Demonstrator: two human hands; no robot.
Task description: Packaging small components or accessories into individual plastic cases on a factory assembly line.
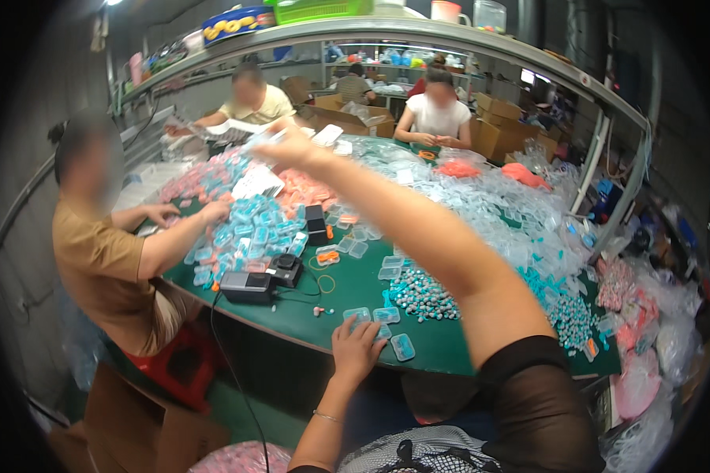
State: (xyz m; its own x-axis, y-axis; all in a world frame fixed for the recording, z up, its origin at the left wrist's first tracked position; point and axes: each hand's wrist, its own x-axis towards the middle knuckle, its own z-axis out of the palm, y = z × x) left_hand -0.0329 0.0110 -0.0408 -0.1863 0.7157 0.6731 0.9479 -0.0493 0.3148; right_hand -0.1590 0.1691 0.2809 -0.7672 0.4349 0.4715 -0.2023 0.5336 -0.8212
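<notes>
My left hand (pixel 355 347) rests fingers apart on the near edge of the green table (pixel 355 288), touching small clear blue-tinted cases (pixel 375 315). My right arm stretches far across the table; my right hand (pixel 288 146) is closed around a thin white item (pixel 262 140) above the far piles. A heap of small teal-and-white pieces (pixel 422 296) lies just right of my left hand.
A person in a brown shirt (pixel 102 260) sits at the left with hands in a pile of blue cases (pixel 244 229). Two other people sit at the far side. Black devices (pixel 248 285) with a cable, clear plastic heaps (pixel 497 205), pink bags (pixel 639 331) and cardboard boxes (pixel 497 130) surround the table.
</notes>
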